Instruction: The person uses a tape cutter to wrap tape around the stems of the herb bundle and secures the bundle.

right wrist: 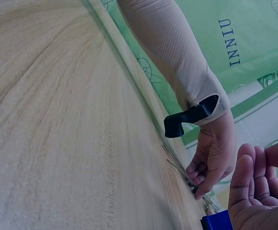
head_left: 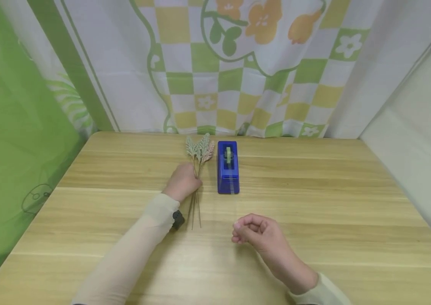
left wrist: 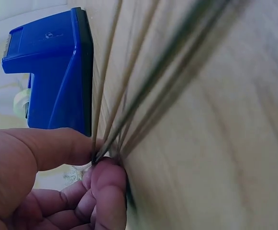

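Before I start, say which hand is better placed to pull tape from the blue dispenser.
Probably the right hand: it seemingly holds nothing and is on the near side of the blue dispenser. The left hand pinches the flower stems.

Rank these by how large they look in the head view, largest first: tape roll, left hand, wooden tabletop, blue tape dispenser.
1. Wooden tabletop
2. Blue tape dispenser and left hand: too alike to rank
3. Tape roll
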Demonstrator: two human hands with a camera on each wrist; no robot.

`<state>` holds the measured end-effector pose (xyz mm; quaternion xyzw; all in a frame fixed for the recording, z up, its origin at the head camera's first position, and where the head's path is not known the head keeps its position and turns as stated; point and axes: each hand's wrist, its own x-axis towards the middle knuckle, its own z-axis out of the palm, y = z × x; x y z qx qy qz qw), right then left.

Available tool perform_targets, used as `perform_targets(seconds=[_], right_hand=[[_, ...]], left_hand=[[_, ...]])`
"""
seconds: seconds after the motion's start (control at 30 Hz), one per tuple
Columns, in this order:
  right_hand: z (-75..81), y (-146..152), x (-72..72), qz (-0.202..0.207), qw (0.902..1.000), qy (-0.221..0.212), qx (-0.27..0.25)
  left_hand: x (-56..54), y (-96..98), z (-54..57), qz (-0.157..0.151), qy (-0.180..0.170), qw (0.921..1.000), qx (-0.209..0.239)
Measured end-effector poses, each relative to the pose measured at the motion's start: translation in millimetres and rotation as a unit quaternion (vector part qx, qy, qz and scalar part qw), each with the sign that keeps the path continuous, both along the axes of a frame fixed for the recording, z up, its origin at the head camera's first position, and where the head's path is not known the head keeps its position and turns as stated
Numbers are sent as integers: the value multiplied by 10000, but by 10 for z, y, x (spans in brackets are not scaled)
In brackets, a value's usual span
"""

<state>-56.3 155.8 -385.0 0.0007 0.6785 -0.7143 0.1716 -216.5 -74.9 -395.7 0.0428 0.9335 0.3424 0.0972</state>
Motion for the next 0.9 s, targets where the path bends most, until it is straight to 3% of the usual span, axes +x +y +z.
perform_targets(seconds=[0.37,0.6,0.77,0.9], right_hand=[[-10,-33,5,-7,10000,-7,-45],[-7,-30,4,34,10000,15,-56],[10,-19,6,83,9999,38,-52],[23,-17,6,84,10000,21,-8]], left_hand=[[26,-115,-21,198,-162,9967,765],[64,-178,-7,279,312,9915,1231],[100,-168,39,265,370,9817,1847],[117,-170,54,220,495,9774,2045]])
